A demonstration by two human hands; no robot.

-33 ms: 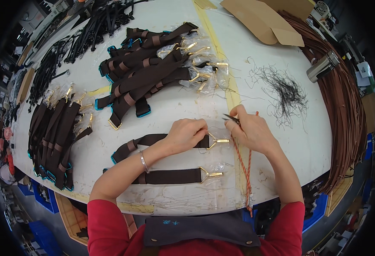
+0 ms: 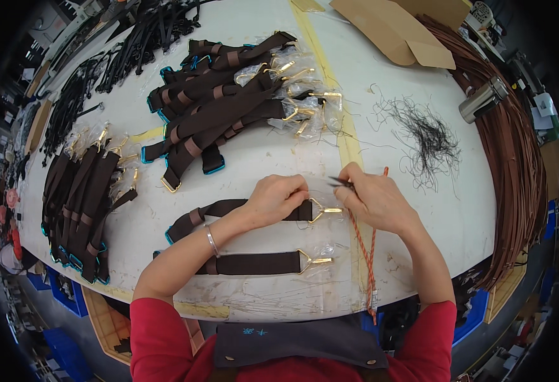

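A dark brown webbing strap (image 2: 225, 207) with a gold metal hook (image 2: 325, 211) at its right end lies on the table. My left hand (image 2: 277, 198) rests over that end, thumb and fingertips pinched together; whatever is between them is too small to make out. Just right of it, my right hand (image 2: 380, 202) is closed around small dark thread snips (image 2: 342, 183), blades toward the left fingertips. An orange cord (image 2: 370, 261) hangs down from the right hand toward the table's front edge. Nearer me lies a second brown strap (image 2: 260, 263), also with a gold hook (image 2: 314, 260).
Brown straps (image 2: 219, 121) with plastic-wrapped hooks are heaped ahead, and another bundle of straps (image 2: 82, 207) lies left. Black thread scraps (image 2: 429, 143) lie at the right. Beyond are a cardboard piece (image 2: 394, 32), a metal flask (image 2: 483, 100) and long reddish-brown strips (image 2: 515, 178).
The snips have dipped slightly down and left, and their blades are now blurred. My right hand has shifted a little with them; my left hand stays nearly in place.
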